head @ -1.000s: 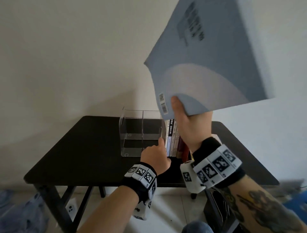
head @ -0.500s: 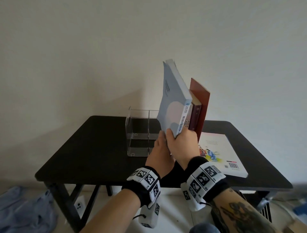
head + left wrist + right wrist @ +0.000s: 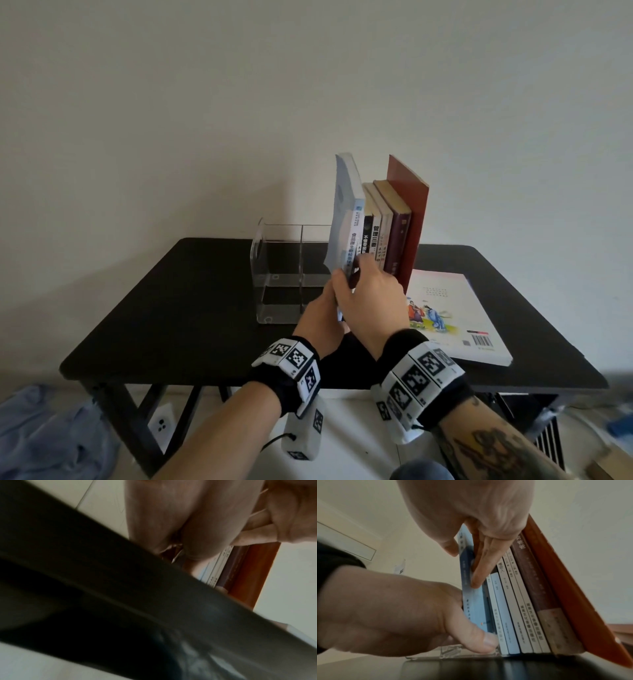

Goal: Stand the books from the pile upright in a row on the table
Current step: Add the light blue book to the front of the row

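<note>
Head view: blue book point(image 3: 346, 219) now lower; right grip point(image 3: 371, 298) clamped on it; left grip point(image 3: 320, 323) flat.

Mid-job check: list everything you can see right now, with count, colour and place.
blue book: 1, light blue, left end of the upright row, between both hands
other upright books: about 5, white, cream, maroon, red, right of the blue book
flat book: 1, white illustrated cover, table's right side
acrylic holder: 1, clear, left of the row
table: 1, black
cloth: 1, blue, floor at left
left hand: against the blue book's lower edge
right hand: pinches the blue book's spine
</note>
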The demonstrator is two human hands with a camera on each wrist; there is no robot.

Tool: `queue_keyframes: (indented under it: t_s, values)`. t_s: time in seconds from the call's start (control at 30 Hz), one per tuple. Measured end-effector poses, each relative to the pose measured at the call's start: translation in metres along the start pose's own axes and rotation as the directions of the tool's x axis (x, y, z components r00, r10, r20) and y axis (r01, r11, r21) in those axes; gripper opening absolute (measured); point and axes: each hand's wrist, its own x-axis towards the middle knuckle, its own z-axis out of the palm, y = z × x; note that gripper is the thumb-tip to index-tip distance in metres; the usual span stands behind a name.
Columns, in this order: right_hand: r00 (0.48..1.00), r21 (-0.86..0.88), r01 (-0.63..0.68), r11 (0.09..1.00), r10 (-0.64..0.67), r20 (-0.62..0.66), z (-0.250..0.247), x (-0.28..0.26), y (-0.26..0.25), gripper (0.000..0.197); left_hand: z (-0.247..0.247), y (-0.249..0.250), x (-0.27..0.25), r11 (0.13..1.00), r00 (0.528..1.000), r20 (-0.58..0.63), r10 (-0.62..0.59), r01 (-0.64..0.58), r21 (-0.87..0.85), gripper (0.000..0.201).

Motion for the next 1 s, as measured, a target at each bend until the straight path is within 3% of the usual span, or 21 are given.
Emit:
queue_keyframes:
  t_s: [0.23, 0.37, 0.57, 0.7, 0.83, 1.0]
  values:
    - [0.999, -0.024, 0.017, 1.0, -0.016, 0.043, 0.004, -0.006, 0.005, 0.024, 0.012, -0.014, 0.007, 0.998, 0.996, 0.074, -0.042, 0.039, 0.044, 0.065]
    - [0.998, -0.041, 0.012, 0.999, -0.009, 0.057, 0.005, -0.005, 0.004, 0.026, 0.006, -0.012, 0.008, 0.997, 0.994, 0.09, -0.067, 0.063, 0.05, 0.055]
    - [0.999, -0.067, 0.035, 0.997, -0.034, 0.023, 0.008, -0.004, 0.011, 0.03, -0.001, 0.001, 0.003, 0.994, 0.991, 0.09, -0.103, 0.106, -0.028, 0.057]
    - [0.999, -0.045, 0.049, 0.998, -0.048, 0.01, 0.006, -0.009, 0.019, 0.031, -0.005, 0.011, -0.002, 0.996, 0.994, 0.068, -0.084, 0.083, 0.016, 0.049]
    - [0.998, -0.023, 0.055, 0.998, -0.056, -0.028, -0.008, -0.01, 0.026, 0.024, -0.004, 0.011, -0.001, 0.986, 0.986, 0.049, -0.157, 0.159, -0.039, 0.041]
    - [0.998, -0.022, -0.056, 0.998, 0.055, -0.033, -0.032, -0.006, 0.042, 0.026, -0.005, 0.009, -0.004, 0.973, 0.98, 0.056, -0.19, 0.195, -0.122, 0.044]
